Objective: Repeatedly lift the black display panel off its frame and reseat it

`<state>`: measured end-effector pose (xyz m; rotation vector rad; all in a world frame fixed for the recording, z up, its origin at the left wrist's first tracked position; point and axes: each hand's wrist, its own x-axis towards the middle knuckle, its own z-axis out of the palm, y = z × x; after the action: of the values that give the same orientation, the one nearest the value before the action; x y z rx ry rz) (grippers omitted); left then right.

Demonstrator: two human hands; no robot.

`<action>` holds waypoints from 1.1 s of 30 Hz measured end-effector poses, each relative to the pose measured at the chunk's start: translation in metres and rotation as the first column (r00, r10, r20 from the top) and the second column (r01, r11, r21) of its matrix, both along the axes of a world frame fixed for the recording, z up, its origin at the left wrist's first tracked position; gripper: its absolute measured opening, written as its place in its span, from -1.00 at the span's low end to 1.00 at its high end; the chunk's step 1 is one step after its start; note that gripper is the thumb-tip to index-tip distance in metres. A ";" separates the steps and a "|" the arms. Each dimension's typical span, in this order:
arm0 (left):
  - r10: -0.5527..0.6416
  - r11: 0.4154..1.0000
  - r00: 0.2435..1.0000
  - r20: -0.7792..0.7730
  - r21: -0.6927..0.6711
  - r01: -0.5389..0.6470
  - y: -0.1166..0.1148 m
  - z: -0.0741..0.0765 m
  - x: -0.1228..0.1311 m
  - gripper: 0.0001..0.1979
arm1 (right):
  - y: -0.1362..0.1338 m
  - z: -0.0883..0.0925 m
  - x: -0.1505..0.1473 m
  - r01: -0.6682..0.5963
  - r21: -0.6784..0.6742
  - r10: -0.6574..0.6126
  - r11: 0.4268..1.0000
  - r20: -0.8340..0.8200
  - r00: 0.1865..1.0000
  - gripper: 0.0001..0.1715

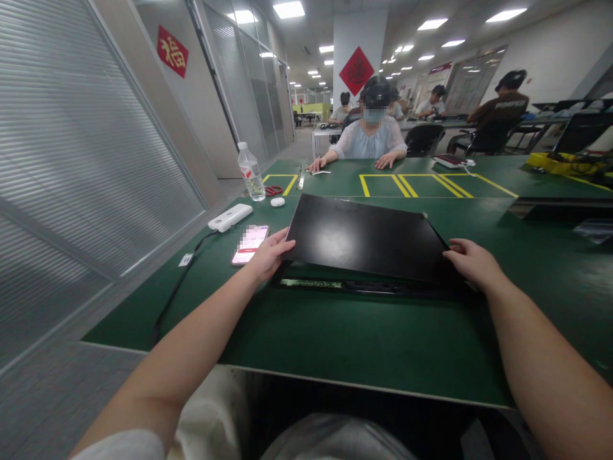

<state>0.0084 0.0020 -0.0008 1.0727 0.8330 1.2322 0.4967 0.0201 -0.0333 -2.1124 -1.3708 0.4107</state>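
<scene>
A black panel (359,236) spans the gap between the two hands, its left edge in the left grip (269,257) and its right edge in the right grip (472,260). The left grip pinches it, thumb on top and fingers underneath; the right grip is closed on it with thumb and fingers at the edge. Held at a tilt, the panel rises above a dark frame (383,289) that lies on the green worktop (359,342), just below and between the grips. A green circuit strip (311,283) shows along the frame's near side, closer to the left grip.

Beyond the left grip stands a clear capped bottle (252,172); how much liquid it holds is hard to tell. A small white case (277,202) lies near it, closed. Far beyond the right grip, a yellow tray (543,163) bears dark items too blurred to name.
</scene>
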 end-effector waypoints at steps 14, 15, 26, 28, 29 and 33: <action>0.001 1.000 1.000 -0.001 0.013 -0.001 0.000 0.000 0.002 -0.35 | 0.003 -0.001 0.003 -0.015 -0.031 0.015 0.999 0.004 1.000 -0.52; 0.000 1.000 1.000 -0.002 0.013 0.000 0.000 0.000 0.002 -0.34 | 0.003 -0.001 0.003 -0.015 -0.031 0.015 0.999 0.004 1.000 -0.53; -0.008 1.000 1.000 0.003 0.014 0.008 0.001 -0.002 0.000 -0.36 | 0.000 0.003 -0.001 -0.002 -0.039 0.001 0.999 -0.023 1.000 -0.44; -0.008 1.000 1.000 0.002 0.018 0.008 0.000 -0.001 0.000 -0.36 | -0.001 0.004 -0.002 -0.002 -0.041 0.000 0.999 -0.030 1.000 -0.44; -0.008 1.000 1.000 0.002 0.019 0.008 0.000 -0.001 0.000 -0.36 | -0.002 0.005 -0.002 -0.002 -0.041 0.001 0.999 -0.033 0.999 -0.45; -0.008 1.000 1.000 -0.003 0.022 0.008 -0.001 -0.001 0.000 -0.34 | -0.002 0.005 -0.002 -0.006 -0.043 0.004 0.999 -0.044 0.999 -0.52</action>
<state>0.0080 0.0015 -0.0016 1.0952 0.8183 1.2360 0.4945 0.0179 -0.0279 -2.1227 -1.3537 0.4891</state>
